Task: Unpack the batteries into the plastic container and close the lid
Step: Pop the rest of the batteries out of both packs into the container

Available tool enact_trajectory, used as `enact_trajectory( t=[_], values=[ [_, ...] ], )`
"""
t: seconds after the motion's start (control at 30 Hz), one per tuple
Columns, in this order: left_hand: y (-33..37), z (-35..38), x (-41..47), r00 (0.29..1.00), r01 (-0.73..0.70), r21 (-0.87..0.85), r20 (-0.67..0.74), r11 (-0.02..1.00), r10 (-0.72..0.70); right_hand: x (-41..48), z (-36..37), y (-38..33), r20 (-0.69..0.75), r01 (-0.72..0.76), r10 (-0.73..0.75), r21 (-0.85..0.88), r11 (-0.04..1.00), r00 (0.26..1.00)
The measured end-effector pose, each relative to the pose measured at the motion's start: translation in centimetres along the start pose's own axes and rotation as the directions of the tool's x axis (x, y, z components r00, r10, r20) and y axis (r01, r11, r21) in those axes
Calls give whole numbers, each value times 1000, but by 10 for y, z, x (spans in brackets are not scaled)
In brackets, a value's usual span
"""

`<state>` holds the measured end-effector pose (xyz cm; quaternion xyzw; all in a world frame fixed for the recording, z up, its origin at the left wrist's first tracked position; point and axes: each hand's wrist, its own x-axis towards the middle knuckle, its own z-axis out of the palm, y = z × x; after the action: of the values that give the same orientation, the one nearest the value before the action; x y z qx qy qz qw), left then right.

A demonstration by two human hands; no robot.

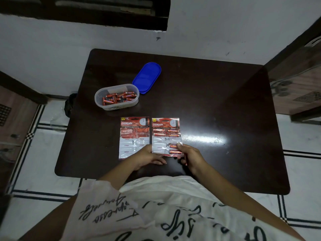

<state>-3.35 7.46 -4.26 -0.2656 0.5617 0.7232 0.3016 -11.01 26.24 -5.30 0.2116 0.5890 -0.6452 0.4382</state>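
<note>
Dark tabletop (217,101) holds an open plastic container (116,105) of loose batteries (119,97) by its blue lid (146,77), and nearer, the right hand (190,157) pinches the near corner of the part-full battery pack (165,136), the left hand (148,157) resting loose-fingered against its near edge.

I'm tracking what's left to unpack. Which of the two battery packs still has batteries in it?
The right pack, gripped by the right hand: red batteries show in its blisters. The left pack beside it looks emptied.
</note>
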Motion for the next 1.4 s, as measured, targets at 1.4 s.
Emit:
enact_trajectory(
  t=[1.4],
  values=[
    [-17, 27, 13, 948, -165, -142, -295, 976, 118, -14, 1, -1, -11, 64, -64, 15, 998, 998]
  ],
)
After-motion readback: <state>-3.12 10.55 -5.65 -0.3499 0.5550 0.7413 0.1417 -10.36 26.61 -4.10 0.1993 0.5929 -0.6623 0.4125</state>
